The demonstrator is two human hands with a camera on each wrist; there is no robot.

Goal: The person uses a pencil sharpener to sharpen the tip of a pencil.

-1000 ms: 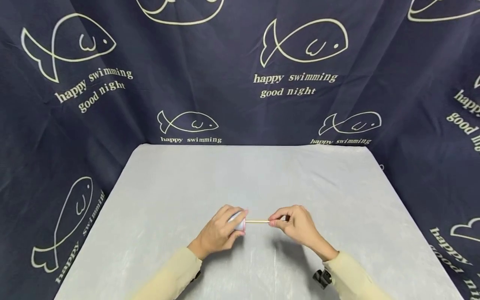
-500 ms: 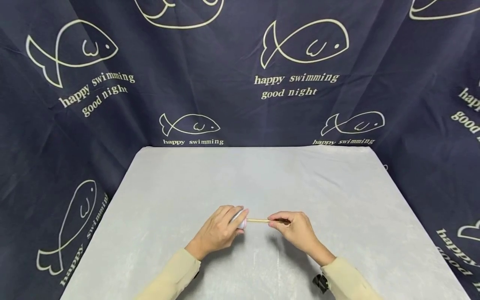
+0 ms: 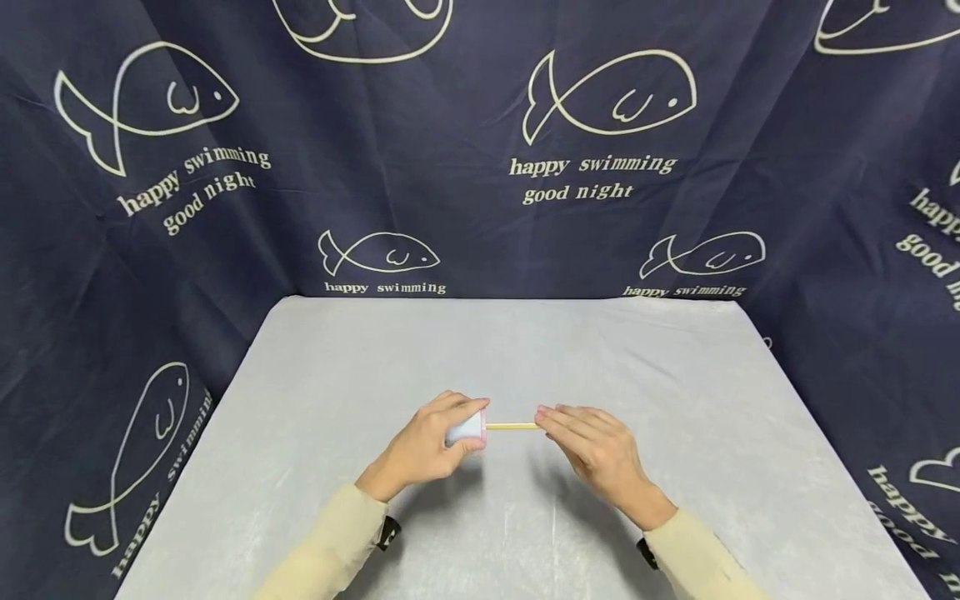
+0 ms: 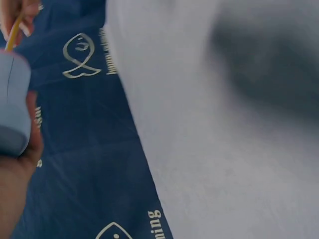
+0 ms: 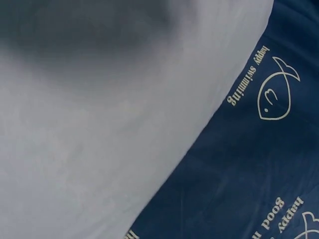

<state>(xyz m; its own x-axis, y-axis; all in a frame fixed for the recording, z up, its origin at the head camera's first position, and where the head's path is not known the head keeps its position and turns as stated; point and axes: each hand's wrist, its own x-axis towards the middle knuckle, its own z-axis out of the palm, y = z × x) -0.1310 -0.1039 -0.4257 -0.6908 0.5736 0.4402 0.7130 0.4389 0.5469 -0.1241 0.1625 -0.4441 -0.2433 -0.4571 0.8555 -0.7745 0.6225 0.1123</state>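
Note:
My left hand (image 3: 427, 440) grips a light blue canister (image 3: 467, 427) with a pink rim, which lies on its side above the table. Its waisted body (image 4: 14, 99) also shows in the left wrist view. Out of the rimmed end runs a thin yellow pencil (image 3: 513, 427), nearly level, and its tip is hidden inside. The far end of the pencil is covered by the fingers of my right hand (image 3: 596, 450), which hold it with the back of the hand facing up. The right thumb is hidden. Neither the right hand nor the pencil appears in the right wrist view.
A pale grey cloth covers the table (image 3: 375, 358). Dark blue curtains (image 3: 480, 125) with fish drawings and lettering hang behind it and at both sides. Dark wrist cameras show under both cream sleeves (image 3: 330, 542).
My right hand has gone from pinching the pencil between thumb and fingertips to lying over its end, fingers straighter. Both hands have risen slightly, and more of the canister shows.

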